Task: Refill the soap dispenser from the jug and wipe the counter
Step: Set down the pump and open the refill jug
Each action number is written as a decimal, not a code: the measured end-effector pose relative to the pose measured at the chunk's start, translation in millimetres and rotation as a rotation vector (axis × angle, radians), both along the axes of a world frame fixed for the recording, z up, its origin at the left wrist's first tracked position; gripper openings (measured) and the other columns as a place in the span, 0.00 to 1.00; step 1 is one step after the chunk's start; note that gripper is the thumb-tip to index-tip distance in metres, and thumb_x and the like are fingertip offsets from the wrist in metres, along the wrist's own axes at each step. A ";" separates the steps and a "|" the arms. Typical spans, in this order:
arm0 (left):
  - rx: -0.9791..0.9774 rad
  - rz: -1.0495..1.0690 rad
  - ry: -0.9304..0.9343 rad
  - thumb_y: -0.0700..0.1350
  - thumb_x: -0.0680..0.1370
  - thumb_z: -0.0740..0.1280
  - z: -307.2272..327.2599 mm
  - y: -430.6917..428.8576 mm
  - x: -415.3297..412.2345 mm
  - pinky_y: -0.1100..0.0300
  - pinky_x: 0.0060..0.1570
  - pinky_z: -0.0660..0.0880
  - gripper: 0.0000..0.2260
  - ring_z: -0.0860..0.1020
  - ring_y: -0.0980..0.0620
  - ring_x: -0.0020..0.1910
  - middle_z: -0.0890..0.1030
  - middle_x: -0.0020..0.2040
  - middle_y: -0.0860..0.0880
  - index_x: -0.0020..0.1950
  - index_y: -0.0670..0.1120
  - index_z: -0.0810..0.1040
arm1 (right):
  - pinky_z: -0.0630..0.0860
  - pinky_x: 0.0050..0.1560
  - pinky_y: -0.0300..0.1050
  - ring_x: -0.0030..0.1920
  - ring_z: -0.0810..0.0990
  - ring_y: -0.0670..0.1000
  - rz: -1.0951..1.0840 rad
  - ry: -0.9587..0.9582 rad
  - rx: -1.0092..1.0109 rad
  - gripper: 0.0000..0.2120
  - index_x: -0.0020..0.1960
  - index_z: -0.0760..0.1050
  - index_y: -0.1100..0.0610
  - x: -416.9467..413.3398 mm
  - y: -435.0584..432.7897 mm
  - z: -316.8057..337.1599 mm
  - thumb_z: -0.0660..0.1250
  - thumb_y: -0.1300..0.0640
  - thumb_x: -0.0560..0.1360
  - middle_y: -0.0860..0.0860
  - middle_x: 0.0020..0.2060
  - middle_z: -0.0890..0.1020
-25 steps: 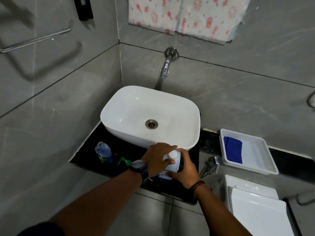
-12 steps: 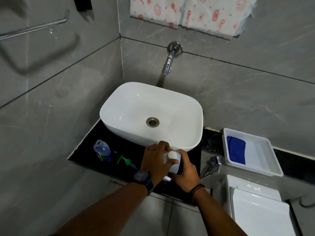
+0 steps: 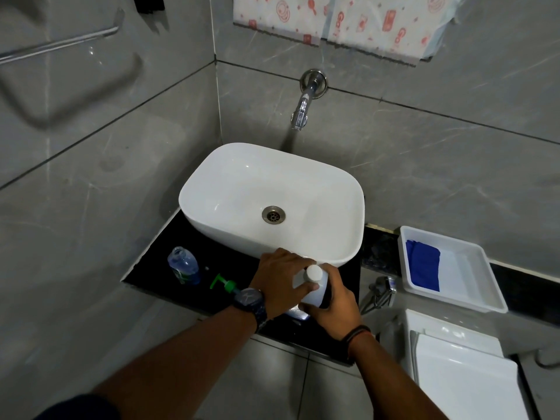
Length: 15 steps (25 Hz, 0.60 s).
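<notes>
A white jug [image 3: 315, 287] with a white cap stands on the black counter [image 3: 157, 262] in front of the basin. My right hand [image 3: 333, 301] wraps its body. My left hand [image 3: 280, 278] grips the jug near the cap, thumb against its side. At the counter's left stands a clear soap dispenser bottle [image 3: 183, 265] with its neck uncovered. Its green pump head [image 3: 225, 284] lies on the counter between the bottle and my left wrist. A blue cloth [image 3: 422, 268] lies in a white tray [image 3: 472, 283] to the right.
A white vessel basin [image 3: 230, 177] fills the counter's back, under a chrome wall tap [image 3: 303, 107]. A chrome spray handle [image 3: 378, 291] hangs right of the counter. A white toilet cistern [image 3: 454, 359] sits at the lower right. A towel rail [image 3: 57, 43] runs along the left wall.
The jug's white cap, covered by my left hand before, now shows beside my fingers. The camera has tilted slightly; both hands stay on the jug.
</notes>
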<state>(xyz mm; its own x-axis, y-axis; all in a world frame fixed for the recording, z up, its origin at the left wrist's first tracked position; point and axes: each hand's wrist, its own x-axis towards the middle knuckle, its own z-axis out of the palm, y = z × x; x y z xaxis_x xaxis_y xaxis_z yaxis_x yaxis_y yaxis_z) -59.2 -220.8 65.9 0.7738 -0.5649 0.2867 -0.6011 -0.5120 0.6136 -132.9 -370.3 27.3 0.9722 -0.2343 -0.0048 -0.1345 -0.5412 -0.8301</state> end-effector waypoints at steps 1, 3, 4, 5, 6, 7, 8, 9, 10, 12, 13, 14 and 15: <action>0.002 -0.008 -0.015 0.55 0.69 0.72 0.4 -0.4 0.7 0.49 0.53 0.69 0.18 0.76 0.47 0.53 0.83 0.50 0.50 0.55 0.48 0.80 | 0.69 0.43 0.20 0.49 0.74 0.31 0.002 0.001 -0.005 0.39 0.60 0.61 0.30 0.0 -0.8 -0.3 0.79 0.56 0.61 0.39 0.51 0.77; -0.062 0.055 -0.048 0.57 0.66 0.71 1.6 -2.5 -0.2 0.50 0.48 0.72 0.16 0.77 0.48 0.47 0.83 0.44 0.50 0.48 0.48 0.81 | 0.69 0.42 0.20 0.48 0.74 0.30 0.008 0.005 -0.022 0.40 0.59 0.60 0.29 0.4 -0.8 -0.2 0.79 0.56 0.62 0.37 0.50 0.77; -0.131 0.111 -0.058 0.58 0.66 0.71 3.0 -4.6 -0.4 0.53 0.46 0.72 0.16 0.77 0.48 0.45 0.83 0.43 0.51 0.47 0.48 0.81 | 0.70 0.41 0.20 0.48 0.75 0.31 0.008 0.006 -0.027 0.40 0.59 0.60 0.28 0.5 -0.6 -0.3 0.79 0.56 0.62 0.37 0.50 0.77; -0.211 0.171 -0.052 0.58 0.65 0.71 4.3 -6.0 0.9 0.55 0.45 0.72 0.16 0.77 0.50 0.44 0.82 0.42 0.52 0.46 0.49 0.80 | 0.70 0.41 0.21 0.48 0.76 0.33 0.006 0.004 -0.030 0.39 0.59 0.60 0.29 0.5 -0.4 -0.6 0.79 0.55 0.62 0.38 0.50 0.77; -0.275 0.232 -0.028 0.58 0.66 0.71 4.6 -5.2 3.2 0.57 0.44 0.72 0.16 0.76 0.51 0.44 0.82 0.43 0.52 0.46 0.49 0.80 | 0.70 0.41 0.21 0.48 0.77 0.36 0.004 0.002 -0.032 0.39 0.59 0.60 0.30 0.4 -0.6 -0.9 0.79 0.55 0.62 0.40 0.50 0.78; -0.306 0.294 0.006 0.56 0.66 0.72 2.6 -1.6 6.9 0.58 0.44 0.73 0.15 0.76 0.51 0.44 0.81 0.44 0.52 0.47 0.49 0.80 | 0.70 0.41 0.22 0.49 0.77 0.39 0.005 0.001 -0.032 0.37 0.59 0.61 0.32 0.2 -0.9 -1.2 0.79 0.54 0.61 0.41 0.51 0.78; -0.304 0.356 0.045 0.54 0.66 0.73 -2.0 4.6 11.1 0.57 0.45 0.74 0.14 0.76 0.50 0.45 0.81 0.45 0.51 0.47 0.49 0.80 | 0.71 0.41 0.23 0.49 0.77 0.40 0.006 0.002 -0.031 0.36 0.59 0.62 0.33 0.0 -1.0 -1.5 0.79 0.53 0.61 0.41 0.51 0.78; -0.278 0.410 0.088 0.52 0.65 0.74 -9.3 12.9 15.6 0.55 0.45 0.75 0.13 0.76 0.48 0.45 0.81 0.45 0.49 0.47 0.49 0.81 | 0.71 0.40 0.23 0.49 0.77 0.39 0.008 0.002 -0.030 0.36 0.59 0.63 0.34 0.0 -1.0 -1.7 0.79 0.53 0.61 0.40 0.51 0.78; -0.228 0.452 0.131 0.50 0.65 0.74 -18.2 21.8 19.7 0.52 0.45 0.76 0.12 0.77 0.46 0.45 0.81 0.44 0.48 0.46 0.49 0.81 | 0.71 0.41 0.23 0.50 0.77 0.37 0.007 0.000 -0.030 0.36 0.59 0.63 0.35 0.2 -0.8 -2.2 0.79 0.52 0.60 0.39 0.52 0.78; -0.051 0.475 0.187 0.50 0.65 0.73 -36.3 37.8 25.2 0.49 0.44 0.77 0.11 0.78 0.42 0.45 0.82 0.44 0.46 0.44 0.49 0.81 | 0.70 0.42 0.23 0.51 0.76 0.34 0.004 -0.010 -0.028 0.36 0.58 0.62 0.34 1.0 0.4 -3.0 0.79 0.52 0.60 0.37 0.52 0.77; 0.056 0.452 0.199 0.52 0.65 0.71 -44.7 42.8 27.2 0.49 0.43 0.77 0.10 0.78 0.41 0.44 0.82 0.43 0.46 0.43 0.49 0.80 | 0.70 0.42 0.23 0.52 0.75 0.33 0.005 -0.016 -0.025 0.36 0.58 0.62 0.34 1.7 1.0 -3.9 0.79 0.51 0.60 0.36 0.52 0.77; 0.156 0.416 0.204 0.52 0.66 0.70 -52.2 45.4 29.4 0.49 0.42 0.77 0.10 0.78 0.41 0.44 0.83 0.43 0.47 0.43 0.50 0.79 | 0.70 0.42 0.23 0.52 0.75 0.33 0.004 -0.020 -0.020 0.35 0.58 0.63 0.34 2.8 1.5 -5.3 0.79 0.51 0.59 0.36 0.53 0.77; 0.240 0.378 0.204 0.53 0.66 0.69 -59.3 45.8 32.3 0.50 0.42 0.77 0.09 0.78 0.41 0.44 0.83 0.43 0.47 0.42 0.50 0.79 | 0.70 0.43 0.23 0.52 0.75 0.33 0.001 -0.024 -0.013 0.35 0.58 0.63 0.34 3.6 1.7 -7.1 0.79 0.50 0.59 0.36 0.53 0.77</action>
